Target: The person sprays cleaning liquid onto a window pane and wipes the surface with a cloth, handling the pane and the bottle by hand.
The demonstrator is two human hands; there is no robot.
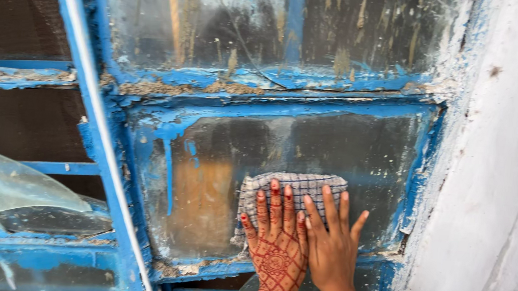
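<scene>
An old house: a dirty glass window [307, 155] in a chipped blue wooden frame [150, 124], beside a rough white wall [496, 182].

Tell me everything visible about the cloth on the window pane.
The cloth is a small checked rag, whitish with a fine dark grid, of woven fabric by its look. It lies bunched and pressed flat against the lower glass pane, which is dirty and smeared with blue paint. The left hand, patterned with reddish-brown dye, and the right hand both press on it with fingers spread, covering its lower part. Only its upper edge and left side show.
</scene>
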